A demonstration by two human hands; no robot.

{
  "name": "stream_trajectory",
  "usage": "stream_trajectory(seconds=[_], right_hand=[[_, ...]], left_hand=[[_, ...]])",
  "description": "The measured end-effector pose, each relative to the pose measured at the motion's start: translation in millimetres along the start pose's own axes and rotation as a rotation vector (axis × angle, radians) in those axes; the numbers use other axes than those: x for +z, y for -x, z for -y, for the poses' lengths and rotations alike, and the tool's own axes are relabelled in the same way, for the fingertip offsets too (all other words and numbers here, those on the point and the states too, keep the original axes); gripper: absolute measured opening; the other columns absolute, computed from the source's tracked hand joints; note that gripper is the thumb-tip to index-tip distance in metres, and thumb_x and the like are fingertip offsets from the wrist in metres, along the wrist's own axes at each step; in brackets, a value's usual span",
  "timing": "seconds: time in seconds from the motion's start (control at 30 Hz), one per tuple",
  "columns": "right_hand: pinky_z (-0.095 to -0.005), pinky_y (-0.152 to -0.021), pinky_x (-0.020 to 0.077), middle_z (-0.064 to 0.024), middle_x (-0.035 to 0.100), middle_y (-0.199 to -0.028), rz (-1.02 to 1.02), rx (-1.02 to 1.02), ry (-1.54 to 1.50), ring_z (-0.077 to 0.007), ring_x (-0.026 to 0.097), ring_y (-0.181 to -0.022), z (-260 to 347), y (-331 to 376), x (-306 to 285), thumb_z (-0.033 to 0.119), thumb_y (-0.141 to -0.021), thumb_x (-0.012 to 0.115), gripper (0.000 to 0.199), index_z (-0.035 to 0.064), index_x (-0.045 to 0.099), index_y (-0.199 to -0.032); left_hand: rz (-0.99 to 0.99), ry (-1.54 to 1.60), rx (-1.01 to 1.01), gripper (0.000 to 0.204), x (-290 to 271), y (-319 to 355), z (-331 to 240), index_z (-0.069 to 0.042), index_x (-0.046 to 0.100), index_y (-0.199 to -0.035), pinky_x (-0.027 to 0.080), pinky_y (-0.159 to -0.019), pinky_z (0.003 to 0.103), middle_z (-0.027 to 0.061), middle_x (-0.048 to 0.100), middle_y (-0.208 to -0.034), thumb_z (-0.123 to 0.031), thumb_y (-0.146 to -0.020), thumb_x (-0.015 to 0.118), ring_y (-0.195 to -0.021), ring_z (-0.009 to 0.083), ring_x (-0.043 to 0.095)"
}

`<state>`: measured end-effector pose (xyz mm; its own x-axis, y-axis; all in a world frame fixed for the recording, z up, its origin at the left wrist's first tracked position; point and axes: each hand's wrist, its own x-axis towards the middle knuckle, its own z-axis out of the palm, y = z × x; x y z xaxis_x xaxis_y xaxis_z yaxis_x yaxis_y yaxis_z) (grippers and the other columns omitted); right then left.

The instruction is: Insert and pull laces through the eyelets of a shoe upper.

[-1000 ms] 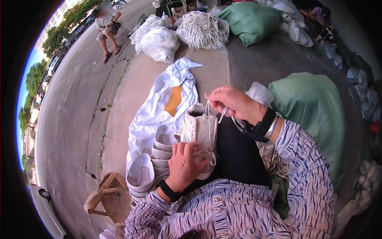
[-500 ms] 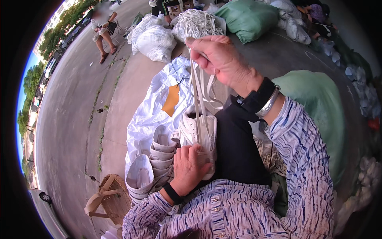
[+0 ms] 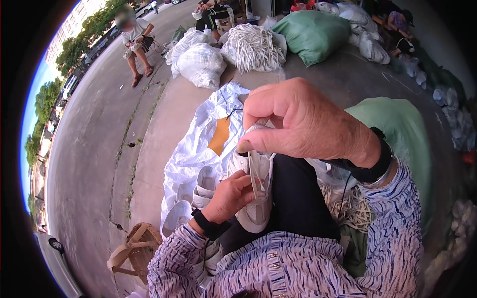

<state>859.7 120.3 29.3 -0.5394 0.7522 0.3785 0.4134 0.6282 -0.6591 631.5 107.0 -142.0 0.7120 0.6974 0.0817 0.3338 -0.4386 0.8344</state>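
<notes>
A pale grey-white sneaker (image 3: 255, 214) rests on my dark-trousered thigh, its toe toward me. A flat whitish shoelace (image 3: 255, 174) runs over its front. My left hand (image 3: 229, 195) lies along the sneaker's left side, thumb and fingertips closed on the lace near the eyelets. Above the ankle end hovers my right hand (image 3: 308, 121), curled with thumb against fingers. The lace leads up to its thumb, though the hand hides much of the pinch and the shoe opening. Beside my left forearm stand stacked pale sneakers (image 3: 203, 186), partly covered by that arm.
White plastic sheeting (image 3: 191, 149) with an orange-yellow card (image 3: 219, 136) lies ahead. A woven basket (image 3: 144, 253) sits at left. Loose laces (image 3: 348, 206) and a green sack (image 3: 397, 124) are at right. Farther off are white sacks (image 3: 198, 64), a lace heap (image 3: 253, 47) and seated people.
My right hand has come down and nearer from high above the sneaker, where it held the laces stretched upward. My left hand has shifted up from the toe to the lacing.
</notes>
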Motion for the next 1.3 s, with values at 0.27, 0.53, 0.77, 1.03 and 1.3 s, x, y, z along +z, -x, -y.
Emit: stream_trajectory(seconds=[0.27, 0.53, 0.77, 1.03, 1.3], right_hand=[[-0.0322, -0.052, 0.0395, -0.0065, 0.055, -0.069, -0.092, -0.131, 0.039, -0.0190, 0.052, -0.057, 9, 34, 1, 0.007, -0.079, 0.074, 0.015, 0.0027, 0.061, -0.073], [-0.0172, -0.043, 0.0327, 0.0019, 0.056, -0.058, -0.357, 0.695, -0.451, -0.0017, 0.046, -0.046, -69, 169, -43, 0.021, -0.091, 0.062, 0.025, -0.0007, 0.069, -0.080], [-0.0182, -0.039, 0.0260, -0.0043, 0.065, -0.066, -0.374, 1.379, -0.625, -0.0030, 0.040, -0.043, -164, 368, -5, 0.022, -0.083, 0.071, 0.021, 0.0035, 0.065, -0.075], [-0.0244, -0.040, 0.0370, -0.0067, 0.063, -0.060, -0.223, 1.861, -0.220, -0.0098, 0.049, -0.044, -200, 443, 6, 0.014, -0.082, 0.067, 0.013, 0.0031, 0.066, -0.076], [-0.0200, -0.045, 0.0411, -0.0002, 0.061, -0.070, -0.413, 0.856, -0.472, -0.0057, 0.054, -0.053, -159, 190, 62, 0.008, -0.085, 0.067, 0.010, 0.0010, 0.065, -0.091]], left_hand=[[-0.135, 0.615, -0.339, 0.030, 21, 9, 14, -0.003, 0.070, -0.097, 0.043, -0.067, 0.024, -0.0041, 0.055, -0.074, -0.029, -0.100, 0.055, -0.074, 0.0073, 0.052], [-1.001, 1.170, -0.603, 0.016, -33, 42, 81, -0.013, 0.056, -0.090, 0.043, -0.065, 0.030, -0.0037, 0.051, -0.074, -0.025, -0.099, 0.050, -0.066, 0.0096, 0.049], [-1.214, 1.453, -0.725, 0.025, -237, 198, 252, -0.015, 0.045, -0.078, 0.027, -0.040, 0.024, -0.0060, 0.036, -0.060, -0.027, -0.100, 0.048, -0.044, 0.0069, 0.029], [-1.923, 0.536, -0.924, 0.031, -334, 343, 267, -0.015, 0.059, -0.089, 0.025, -0.040, 0.026, -0.0066, 0.045, -0.061, -0.042, -0.097, 0.045, -0.044, 0.0087, 0.036], [-0.578, 0.191, -0.366, 0.043, -67, 63, 115, -0.003, 0.066, -0.080, 0.032, -0.048, 0.021, -0.0052, 0.049, -0.059, -0.036, -0.102, 0.051, -0.052, 0.0033, 0.041]])
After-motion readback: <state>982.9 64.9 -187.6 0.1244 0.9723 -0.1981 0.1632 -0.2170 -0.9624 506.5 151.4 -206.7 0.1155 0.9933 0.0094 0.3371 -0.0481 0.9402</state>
